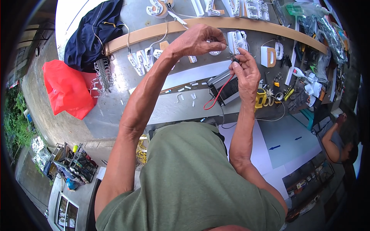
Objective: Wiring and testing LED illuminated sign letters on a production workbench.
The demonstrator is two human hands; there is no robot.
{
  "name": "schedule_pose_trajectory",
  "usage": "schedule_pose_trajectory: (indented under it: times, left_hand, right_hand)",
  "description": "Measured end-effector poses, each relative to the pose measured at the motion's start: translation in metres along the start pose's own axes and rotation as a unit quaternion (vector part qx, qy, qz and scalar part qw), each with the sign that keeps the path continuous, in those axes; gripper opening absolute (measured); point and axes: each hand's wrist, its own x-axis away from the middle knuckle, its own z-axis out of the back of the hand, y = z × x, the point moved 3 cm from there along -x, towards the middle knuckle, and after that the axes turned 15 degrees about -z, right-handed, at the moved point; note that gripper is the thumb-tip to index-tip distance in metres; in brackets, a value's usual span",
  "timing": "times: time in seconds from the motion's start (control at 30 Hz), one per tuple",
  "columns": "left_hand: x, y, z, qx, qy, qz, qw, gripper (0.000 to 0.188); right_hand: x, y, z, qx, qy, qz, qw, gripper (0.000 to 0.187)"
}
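My left hand (202, 40) reaches over the metal workbench, thumb and fingers pinched together. Whatever lies in that pinch is too small to make out. Close by, my right hand (246, 73) grips a small black connector (235, 59) between thumb and fingers. A red wire (220, 93) hangs in a loop from beneath this hand, beside a dark finned metal box (225, 86). Just beyond the fingertips lies a white letter shell (237, 41) with light modules inside. Another white letter (268, 56) with a tan side stands to the right.
A long tan strip (142, 35) curves across the bench, with more letter shells behind it. At left are a red bag (65, 90) and dark cloth (92, 32). A yellow tape measure (260, 98) and tools crowd the right. Another person's arm (330, 142) shows at far right.
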Motion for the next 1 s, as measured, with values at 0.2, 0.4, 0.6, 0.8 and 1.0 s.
schedule_pose_trajectory:
  times: [0.2,0.4,0.6,0.8,1.0]
  left_hand:
    - [-0.003,0.022,0.032,0.101,0.138,-0.03,0.985,0.03]
    - [-0.011,0.052,0.071,0.245,0.257,-0.087,0.931,0.023]
    - [-0.021,0.09,0.086,0.288,0.334,-0.086,0.893,0.02]
    - [-0.027,0.096,0.099,0.331,0.399,-0.084,0.851,0.019]
    - [-0.022,0.046,0.138,0.269,0.426,-0.066,0.861,0.025]
  right_hand:
    - [0.008,0.002,0.019,0.204,-0.033,-0.011,0.978,0.036]
    - [0.001,-0.025,0.004,0.271,0.021,0.085,0.959,0.031]
    - [-0.052,-0.027,-0.056,0.091,-0.031,0.028,0.995,0.043]
    - [-0.085,-0.037,-0.116,0.133,-0.038,0.091,0.986,0.048]
    - [-0.089,-0.033,-0.118,0.081,0.079,0.101,0.988,0.025]
